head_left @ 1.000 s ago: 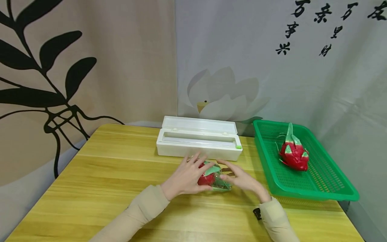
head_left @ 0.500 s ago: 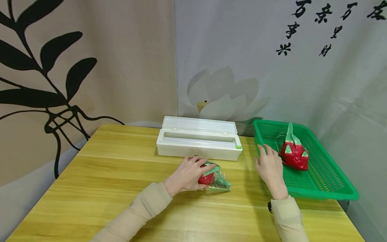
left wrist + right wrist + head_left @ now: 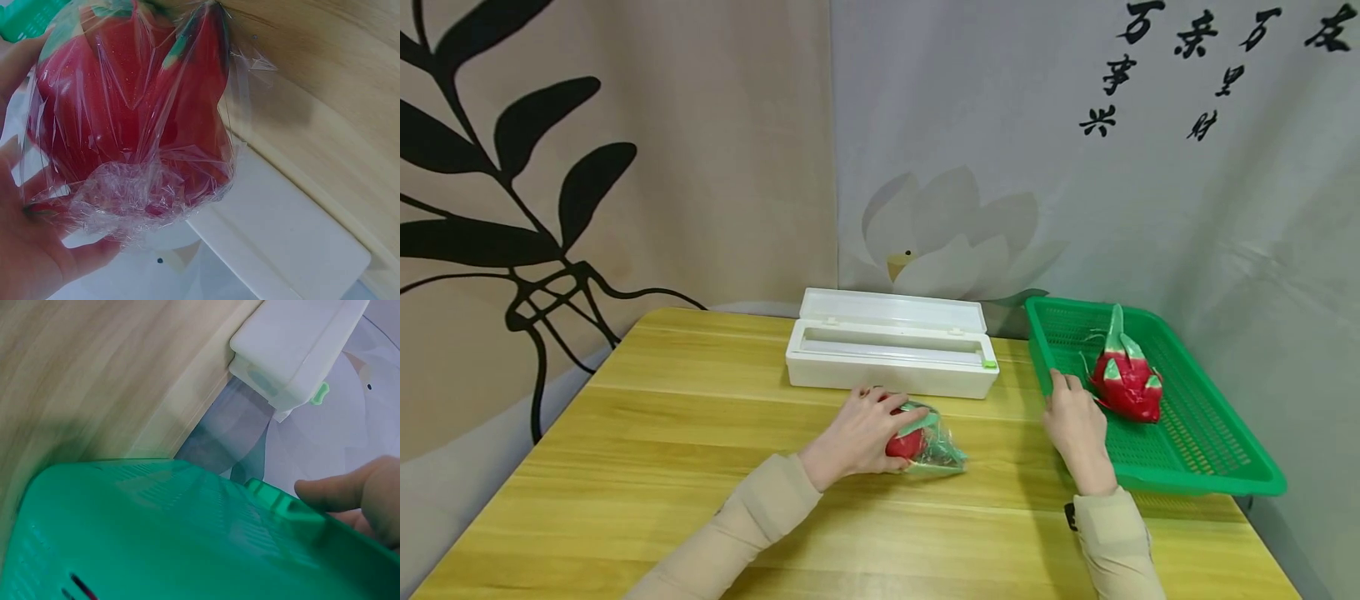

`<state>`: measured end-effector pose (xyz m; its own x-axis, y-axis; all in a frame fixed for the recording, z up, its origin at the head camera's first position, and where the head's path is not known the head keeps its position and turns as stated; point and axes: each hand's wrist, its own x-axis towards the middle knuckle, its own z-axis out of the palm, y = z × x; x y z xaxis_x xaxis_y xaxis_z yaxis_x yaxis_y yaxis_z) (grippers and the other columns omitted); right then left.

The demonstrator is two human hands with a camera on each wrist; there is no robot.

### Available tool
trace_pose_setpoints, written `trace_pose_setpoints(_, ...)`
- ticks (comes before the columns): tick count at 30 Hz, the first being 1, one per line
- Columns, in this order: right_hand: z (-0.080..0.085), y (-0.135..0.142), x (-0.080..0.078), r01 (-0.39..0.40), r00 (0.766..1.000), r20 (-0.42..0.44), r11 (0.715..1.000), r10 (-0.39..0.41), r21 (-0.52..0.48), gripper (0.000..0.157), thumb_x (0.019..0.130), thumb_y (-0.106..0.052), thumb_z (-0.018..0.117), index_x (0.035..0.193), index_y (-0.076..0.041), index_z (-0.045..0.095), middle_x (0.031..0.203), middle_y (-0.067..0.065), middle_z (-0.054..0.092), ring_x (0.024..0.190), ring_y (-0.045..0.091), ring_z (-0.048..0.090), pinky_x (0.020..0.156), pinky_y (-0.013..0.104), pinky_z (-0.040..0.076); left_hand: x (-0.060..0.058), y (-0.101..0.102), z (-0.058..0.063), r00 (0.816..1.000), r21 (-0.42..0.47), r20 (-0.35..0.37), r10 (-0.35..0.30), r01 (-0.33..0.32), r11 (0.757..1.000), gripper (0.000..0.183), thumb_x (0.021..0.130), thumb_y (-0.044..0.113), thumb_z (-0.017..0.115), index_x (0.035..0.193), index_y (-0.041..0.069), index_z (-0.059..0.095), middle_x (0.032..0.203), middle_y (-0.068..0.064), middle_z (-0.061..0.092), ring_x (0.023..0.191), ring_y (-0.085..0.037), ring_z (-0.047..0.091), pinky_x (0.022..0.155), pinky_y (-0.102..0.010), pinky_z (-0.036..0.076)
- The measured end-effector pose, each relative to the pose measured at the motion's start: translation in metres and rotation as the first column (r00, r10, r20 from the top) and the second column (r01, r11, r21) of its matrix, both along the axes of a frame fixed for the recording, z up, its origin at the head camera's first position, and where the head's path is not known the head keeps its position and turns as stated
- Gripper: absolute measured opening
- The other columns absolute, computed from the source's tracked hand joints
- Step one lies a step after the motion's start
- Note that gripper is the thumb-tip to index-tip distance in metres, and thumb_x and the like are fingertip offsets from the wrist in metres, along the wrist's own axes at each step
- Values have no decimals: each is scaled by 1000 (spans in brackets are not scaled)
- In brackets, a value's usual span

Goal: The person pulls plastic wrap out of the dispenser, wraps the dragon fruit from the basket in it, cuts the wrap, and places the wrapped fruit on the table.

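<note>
A red dragon fruit [image 3: 906, 444] with green scales, wrapped in clear cling film, lies on the table. Spread over its left side, my left hand [image 3: 859, 435] grips it; the left wrist view shows film bunched on the fruit [image 3: 125, 119] close to that hand's fingers [image 3: 37, 200]. My right hand [image 3: 1077, 429] pinches the left rim of the green plastic basket [image 3: 1180, 481], with the thumb [image 3: 331, 492] on the outer side in the right wrist view. Inside the basket sits a second dragon fruit [image 3: 1127, 387], its stem pointing up.
Behind the wrapped fruit stands a long white cling film dispenser [image 3: 887, 379], lid [image 3: 891, 310] raised, with a green slider [image 3: 989, 364] at its right end. A printed curtain [image 3: 737, 167] hangs behind the wooden table [image 3: 700, 400].
My right hand has left the wrapped dragon fruit, moved right to the basket and taken hold of its rim. My left hand stays on the wrapped fruit, its fingers closer round it.
</note>
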<state>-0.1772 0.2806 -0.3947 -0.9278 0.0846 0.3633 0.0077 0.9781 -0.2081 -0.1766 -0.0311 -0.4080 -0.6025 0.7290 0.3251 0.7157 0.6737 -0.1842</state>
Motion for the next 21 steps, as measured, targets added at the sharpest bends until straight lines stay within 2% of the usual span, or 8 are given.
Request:
trace_pose_setpoints(6, 1, 0, 1, 4, 1000, 29, 1000, -3, -17, 43, 90, 1, 51, 132, 8, 47, 123, 32, 54, 90, 49, 60, 69, 58, 51, 2, -9, 1, 998, 14, 62, 30, -31, 999, 74, 70, 64, 72, 133, 31, 51, 128, -4, 61, 109, -30, 59, 87, -50, 51)
trace_pose_setpoints(17, 0, 0, 0, 4, 999, 34, 1000, -3, -18, 43, 90, 1, 52, 132, 8, 47, 123, 32, 53, 90, 49, 60, 67, 59, 51, 3, -35, 1, 992, 86, 106, 67, -76, 993, 75, 68, 59, 77, 132, 28, 54, 127, -7, 62, 107, -32, 59, 85, -52, 50)
trace_pose_setpoints(21, 1, 0, 0, 5, 999, 35, 1000, -4, -18, 43, 90, 1, 52, 132, 8, 47, 124, 32, 53, 91, 49, 60, 68, 59, 51, 3, -47, 0, 991, 108, 99, 88, -99, 989, 75, 67, 58, 78, 131, 27, 55, 124, -7, 63, 106, -32, 59, 82, -51, 51)
